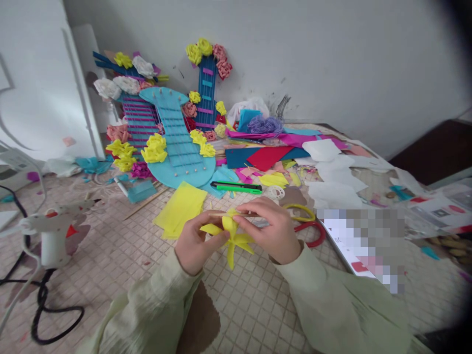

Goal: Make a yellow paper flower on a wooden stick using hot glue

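Between my two hands is a yellow crepe paper flower [231, 246], its narrow petals spread outward and down. My left hand [198, 241] pinches the flower from the left. A thin wooden stick [217, 215] runs sideways across the top of the flower. My right hand [275, 227] is closed on the stick and on the flower's upper petal; the fingertips partly hide where they meet. Yellow paper sheets [182, 209] lie just behind my left hand. Close to my right hand are red-and-yellow-handled scissors [313, 233], their blades mostly hidden.
A glue gun [55, 236] with looping cables stands at left. Behind the hands lies a green cutter knife [236, 187]. Blue guitar-shaped crafts [177, 137] with paper flowers lean at the back. Coloured sheets [273, 157] and white scraps [332, 172] pile at right, near a phone [337, 241].
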`<state>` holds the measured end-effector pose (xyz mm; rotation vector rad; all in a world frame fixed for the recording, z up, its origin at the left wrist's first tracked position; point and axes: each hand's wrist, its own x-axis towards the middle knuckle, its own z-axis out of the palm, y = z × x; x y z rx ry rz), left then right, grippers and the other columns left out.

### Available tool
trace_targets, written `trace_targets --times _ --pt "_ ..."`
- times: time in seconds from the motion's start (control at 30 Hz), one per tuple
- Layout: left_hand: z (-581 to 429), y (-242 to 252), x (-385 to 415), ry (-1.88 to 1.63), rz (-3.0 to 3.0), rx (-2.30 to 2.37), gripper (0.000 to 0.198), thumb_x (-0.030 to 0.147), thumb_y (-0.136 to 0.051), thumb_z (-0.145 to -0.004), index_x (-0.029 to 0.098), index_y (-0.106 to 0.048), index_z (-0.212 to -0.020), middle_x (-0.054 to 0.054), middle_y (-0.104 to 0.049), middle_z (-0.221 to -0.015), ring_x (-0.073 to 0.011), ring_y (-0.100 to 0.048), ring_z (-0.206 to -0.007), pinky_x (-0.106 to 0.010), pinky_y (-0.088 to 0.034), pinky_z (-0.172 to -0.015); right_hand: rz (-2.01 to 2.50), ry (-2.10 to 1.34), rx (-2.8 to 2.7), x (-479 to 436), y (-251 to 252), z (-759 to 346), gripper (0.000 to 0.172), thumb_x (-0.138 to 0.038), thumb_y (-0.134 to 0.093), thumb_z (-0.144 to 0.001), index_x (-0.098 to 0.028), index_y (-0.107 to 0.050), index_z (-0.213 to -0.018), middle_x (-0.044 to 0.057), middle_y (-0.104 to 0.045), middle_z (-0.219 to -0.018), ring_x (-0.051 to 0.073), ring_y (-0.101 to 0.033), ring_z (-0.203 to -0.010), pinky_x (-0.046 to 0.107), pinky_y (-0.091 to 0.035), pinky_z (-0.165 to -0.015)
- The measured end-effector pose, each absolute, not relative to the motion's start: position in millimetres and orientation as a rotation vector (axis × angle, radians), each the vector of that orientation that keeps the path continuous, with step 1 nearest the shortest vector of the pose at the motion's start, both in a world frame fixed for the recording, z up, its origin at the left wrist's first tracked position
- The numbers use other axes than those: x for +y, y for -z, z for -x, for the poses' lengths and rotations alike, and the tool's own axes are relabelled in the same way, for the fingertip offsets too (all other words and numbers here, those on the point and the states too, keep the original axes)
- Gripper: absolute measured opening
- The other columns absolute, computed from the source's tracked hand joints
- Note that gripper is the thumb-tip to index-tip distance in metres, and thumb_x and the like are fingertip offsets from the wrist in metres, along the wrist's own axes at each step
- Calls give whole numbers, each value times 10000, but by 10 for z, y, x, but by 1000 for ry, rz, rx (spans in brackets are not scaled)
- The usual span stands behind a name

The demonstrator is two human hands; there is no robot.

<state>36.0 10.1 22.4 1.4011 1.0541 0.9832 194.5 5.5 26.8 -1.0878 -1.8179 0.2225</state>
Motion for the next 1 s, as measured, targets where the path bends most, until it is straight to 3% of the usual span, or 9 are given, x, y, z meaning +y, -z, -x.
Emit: trace_targets --times 0.2,0.47,0.67,0.77,1.0 --pt "-356 -199 104 -1026 -1502 1163 230 251 -634 -605 151 -595 -808 -27 -613 -747 -140 -571 -665 -197 -462 -494 1124 -307 -1808 57 -240 -1946 116 -249 -593 -706 -177 -594 -798 27 -595 -709 135 -531 -692 278 -456 -650" --pt "-362 -194 121 -1049 -1555 1173 177 303 -598 -654 139 -606 -720 -35 -641 -702 -150 -605 -662 -207 -488 -572 1170 -426 -1834 52 -211 -1929 150 -224 -606 -687 -186 -590 -831 29 -564 -718 148 -515 -726 273 -463 -648" --pt "-348 -194 136 -1059 -1569 1245 198 316 -604 -641 132 -617 -714 -45 -648 -727 -148 -607 -639 -199 -494 -535 1145 -597 -1951 66 -221 -1965 233 -247 -533 -744 -171 -554 -963 22 -553 -744 96 -502 -614 207 -441 -543" --pt "-345 -196 146 -1060 -1566 1272 212 326 -609 -628 132 -625 -713 -49 -656 -721 -154 -611 -624 -203 -495 -515 1155 -684 -1969 63 -216 -1970 253 -249 -486 -773 -161 -534 -1005 21 -573 -736 93 -529 -631 193 -449 -557" --pt "-355 -225 140 -1006 -1488 1328 271 364 -621 -609 121 -625 -729 -60 -649 -692 -170 -605 -627 -207 -492 -476 1160 -478 -1950 56 -190 -1961 240 -264 -508 -761 -172 -554 -978 15 -583 -709 101 -533 -621 214 -445 -583"
